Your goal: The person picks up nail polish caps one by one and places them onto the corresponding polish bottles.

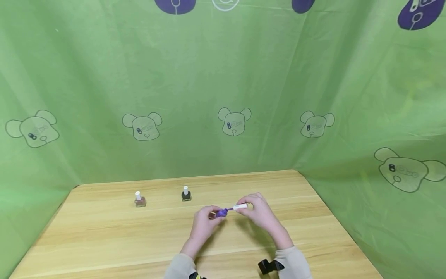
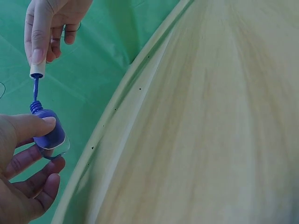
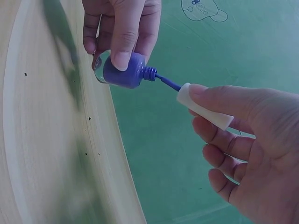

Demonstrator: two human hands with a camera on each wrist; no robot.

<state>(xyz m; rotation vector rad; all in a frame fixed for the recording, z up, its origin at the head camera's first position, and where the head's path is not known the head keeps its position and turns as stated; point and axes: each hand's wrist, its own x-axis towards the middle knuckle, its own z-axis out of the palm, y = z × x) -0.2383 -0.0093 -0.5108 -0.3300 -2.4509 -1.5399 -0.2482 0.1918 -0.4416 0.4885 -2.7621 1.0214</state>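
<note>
Between thumb and fingers, my left hand (image 1: 203, 224) holds a small glass bottle of purple nail polish (image 1: 221, 213), tipped on its side with its neck toward the right. My right hand (image 1: 259, 212) pinches the white nail polish cap (image 1: 240, 207). From that cap a purple-coated brush stem (image 3: 169, 83) runs to the bottle's threaded neck (image 3: 149, 73), its tip hidden at the mouth. In the left wrist view, purple fills most of the bottle (image 2: 50, 133), and the base is clear glass. Both hands are held above the wooden table (image 1: 115, 240).
Two capped nail polish bottles stand upright toward the back: a mauve one (image 1: 140, 201) at left and a black one (image 1: 186, 195) nearer the middle. A green curtain (image 1: 195, 69) printed with bear heads hangs behind the table and along its sides.
</note>
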